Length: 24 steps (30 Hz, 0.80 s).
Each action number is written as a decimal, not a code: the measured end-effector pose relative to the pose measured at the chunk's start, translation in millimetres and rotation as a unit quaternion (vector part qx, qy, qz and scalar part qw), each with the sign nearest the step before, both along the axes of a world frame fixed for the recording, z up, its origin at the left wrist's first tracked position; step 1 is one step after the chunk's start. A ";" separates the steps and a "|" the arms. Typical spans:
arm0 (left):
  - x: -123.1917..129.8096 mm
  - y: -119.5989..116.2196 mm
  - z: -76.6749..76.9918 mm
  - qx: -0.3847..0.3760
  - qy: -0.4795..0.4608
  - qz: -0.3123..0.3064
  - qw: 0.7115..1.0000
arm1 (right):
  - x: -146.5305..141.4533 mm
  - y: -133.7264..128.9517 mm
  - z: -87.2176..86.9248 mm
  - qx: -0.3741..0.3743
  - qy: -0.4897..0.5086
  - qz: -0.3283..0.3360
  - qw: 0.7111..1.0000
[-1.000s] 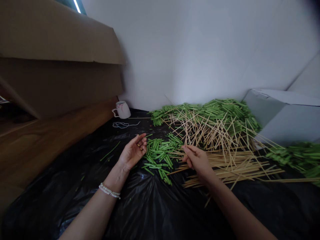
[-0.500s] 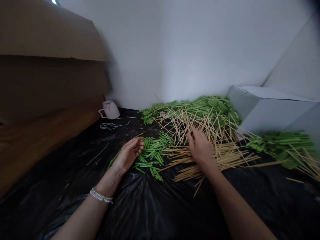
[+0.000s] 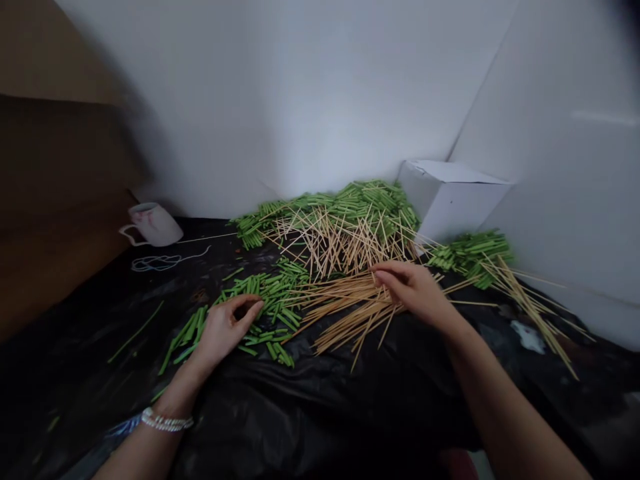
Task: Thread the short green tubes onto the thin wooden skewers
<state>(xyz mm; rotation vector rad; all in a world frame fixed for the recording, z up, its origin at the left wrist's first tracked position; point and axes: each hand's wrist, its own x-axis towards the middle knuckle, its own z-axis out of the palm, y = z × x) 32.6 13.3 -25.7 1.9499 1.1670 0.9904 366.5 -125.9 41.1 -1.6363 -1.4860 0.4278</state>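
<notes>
Above a loose pile of short cut green stem pieces (image 3: 277,297), my left hand (image 3: 227,327) curls with its thumb and forefinger tips together. Whatever lies in that pinch, if anything, I cannot make out. My right hand (image 3: 413,287) hovers at the right end of a spread of thin wooden sticks (image 3: 345,307). Its fingers stretch leftward, the thumb a little apart below them, and no stick is plainly held. Behind the sticks, a crisscross heap of green stems fitted on paler sticks (image 3: 345,240) leans toward the wall.
Black plastic sheeting (image 3: 280,413) covers the work surface. A white mug (image 3: 156,225) lies tipped at the left, near a tangled white string (image 3: 157,263). A white box (image 3: 450,200) stands at the back right. Beside it lies another bundle of green-ended sticks (image 3: 473,257).
The view has swung to the right. My right hand has drawn away from the crisscross heap toward the plain sticks' right end. My left hand's thumb and forefinger have come together over the green pieces.
</notes>
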 end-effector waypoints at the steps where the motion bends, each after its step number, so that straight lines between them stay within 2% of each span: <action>1: 0.5 -0.2 0.6 -0.002 -0.006 0.001 1.000 | 14.4 -11.3 -3.8 0.012 0.007 -0.042 0.999; 3: 1.0 0.0 0.7 0.004 -0.002 0.001 1.000 | 44.8 -38.1 -15.8 0.026 0.005 -0.155 0.987; 4: 0.9 0.4 0.3 0.013 0.005 0.001 1.000 | 59.2 -52.9 -23.6 0.038 -0.024 -0.230 0.972; 5: 0.6 0.9 -0.5 0.024 0.015 0.000 1.000 | 71.6 -68.0 -32.2 0.043 -0.078 -0.295 0.951; 6: 0.0 1.6 -1.3 0.037 0.028 -0.001 0.999 | 81.3 -82.6 -41.6 0.048 -0.139 -0.326 0.934; 7: -0.7 2.3 -2.2 0.047 0.045 -0.002 0.998 | 87.6 -95.9 -51.3 0.062 -0.186 -0.336 0.921; 8: -1.5 3.1 -3.0 0.057 0.065 -0.003 0.996 | 90.5 -107.3 -61.1 0.065 -0.217 -0.315 0.922; 10: -3.1 4.7 -4.6 0.068 0.113 -0.006 0.991 | 87.5 -122.9 -79.6 0.068 -0.266 -0.235 0.932; 12: -4.1 6.5 -6.4 0.078 0.151 -0.006 0.986 | 79.0 -129.4 -94.1 0.025 -0.319 -0.176 0.931; 13: -4.4 7.4 -7.5 0.083 0.162 -0.005 0.983 | 75.5 -130.4 -99.1 0.008 -0.347 -0.186 0.919; 15: -4.8 9.2 -9.6 0.093 0.175 0.002 0.980 | 74.8 -131.7 -104.9 0.012 -0.355 -0.195 0.914; 17: -5.3 10.4 -11.2 0.098 0.184 0.008 0.978 | 84.2 -135.5 -106.6 0.053 -0.327 -0.245 0.911; 19: -6.0 10.9 -11.7 0.098 0.191 0.012 0.977 | 100.7 -142.5 -107.1 0.073 -0.313 -0.315 0.893; 20: -6.3 10.9 -11.5 0.096 0.193 0.012 0.976 | 109.5 -146.1 -107.2 0.058 -0.331 -0.338 0.879; 24: -6.8 11.3 -10.5 0.091 0.186 0.006 0.978 | 131.9 -150.1 -103.0 -0.096 -0.406 -0.342 0.842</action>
